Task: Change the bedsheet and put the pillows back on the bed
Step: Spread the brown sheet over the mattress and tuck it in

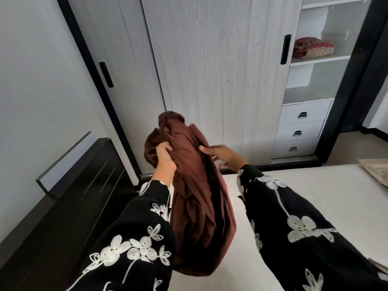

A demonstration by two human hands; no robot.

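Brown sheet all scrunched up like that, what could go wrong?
Only the left hand really grips the brown sheet. The right hand just touches it, so the bundle might slip down. It is twisted in folds, so it could tangle when spread over the bare mattress.

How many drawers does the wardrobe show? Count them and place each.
3, stacked below the open shelves on the right: top drawer, middle drawer, bottom drawer. Others may hide behind the sliding door.
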